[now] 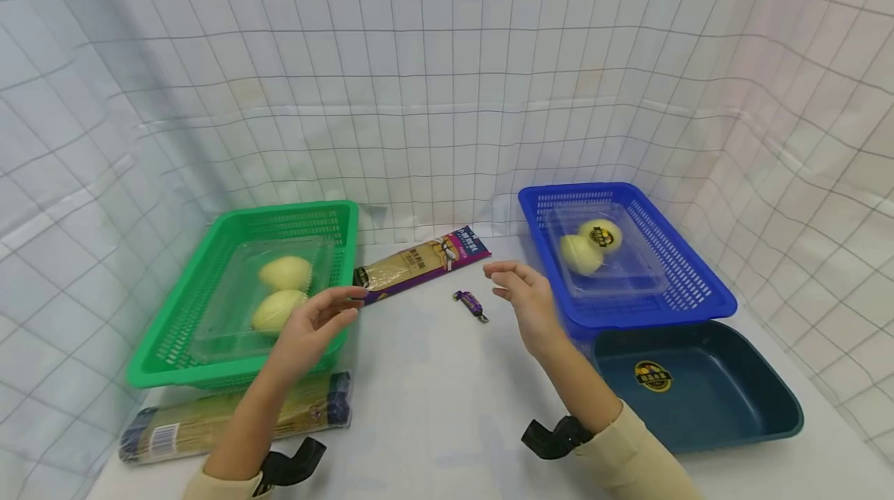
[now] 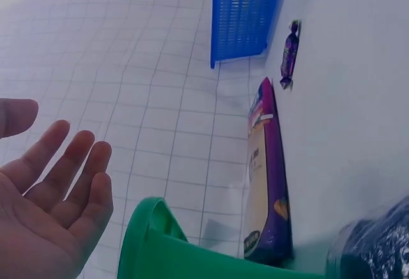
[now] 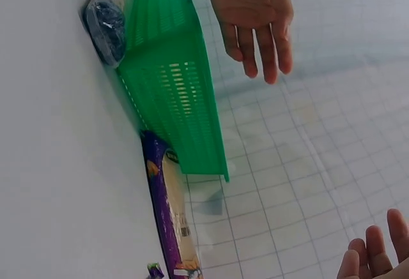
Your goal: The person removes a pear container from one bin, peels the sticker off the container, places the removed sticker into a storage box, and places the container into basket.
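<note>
My left hand (image 1: pixel 307 337) hovers by the right rim of the green basket (image 1: pixel 352 251), fingers loosely bent and holding nothing. Inside that basket a clear plastic box (image 1: pixel 237 275) holds two pale yellow round fruits (image 1: pixel 286 273). My right hand (image 1: pixel 531 306), also with nothing in it, is raised left of the blue basket (image 1: pixel 698 275). A purple wrapped candy (image 1: pixel 471 303) lies on the table between my hands. Behind it a flat purple-and-gold noodle packet (image 1: pixel 412 263) slants from the green basket toward the back. In the left wrist view the left palm (image 2: pixel 38 221) shows, fingers spread.
In the blue basket, a clear box (image 1: pixel 635 267) holds two more pale fruits (image 1: pixel 581 254). A dark teal tray (image 1: pixel 698 399) with a round sticker stands in front of it. A bundle of dry noodles (image 1: pixel 188 422) lies before the green basket. White gridded cloth (image 1: pixel 447 96) surrounds the table.
</note>
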Tool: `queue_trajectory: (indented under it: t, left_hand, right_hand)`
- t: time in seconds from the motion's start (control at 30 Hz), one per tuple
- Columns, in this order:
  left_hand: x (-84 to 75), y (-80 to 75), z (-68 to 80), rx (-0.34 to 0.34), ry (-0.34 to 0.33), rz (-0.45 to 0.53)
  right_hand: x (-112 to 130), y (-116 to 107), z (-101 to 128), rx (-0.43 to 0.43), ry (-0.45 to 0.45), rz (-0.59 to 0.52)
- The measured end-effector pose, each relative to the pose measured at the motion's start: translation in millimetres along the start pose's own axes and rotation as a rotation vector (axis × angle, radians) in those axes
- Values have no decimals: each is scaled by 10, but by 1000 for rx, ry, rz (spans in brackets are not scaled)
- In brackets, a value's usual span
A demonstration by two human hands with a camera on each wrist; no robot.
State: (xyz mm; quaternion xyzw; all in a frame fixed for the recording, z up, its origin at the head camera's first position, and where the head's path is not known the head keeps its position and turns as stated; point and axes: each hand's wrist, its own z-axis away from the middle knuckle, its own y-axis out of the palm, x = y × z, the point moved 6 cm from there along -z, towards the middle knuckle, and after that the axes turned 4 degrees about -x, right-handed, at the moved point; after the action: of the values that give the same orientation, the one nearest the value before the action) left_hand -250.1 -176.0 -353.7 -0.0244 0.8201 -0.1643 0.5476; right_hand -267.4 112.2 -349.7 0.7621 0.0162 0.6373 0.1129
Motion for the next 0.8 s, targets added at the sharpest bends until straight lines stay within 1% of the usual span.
queue_trajectory:
  t: [0.2, 0.33, 0.47, 0.6, 0.8]
  left_hand:
    - [14, 181, -43, 48, -13, 5]
    - [-10, 355, -116, 89, -14, -22]
    - [-37, 581, -204, 140, -28, -53]
    - [-54, 830, -279, 207, -42, -31]
    - [-105, 1167, -379, 302, -10, 9]
  right_hand:
    - [115, -270, -17, -51, 31, 5]
    - [213, -429, -39, -66, 35, 4]
    - [324, -587, -40, -68, 17, 41]
    - [414, -764, -47, -82, 4, 73]
    - [488, -998, -101, -100, -5, 119]
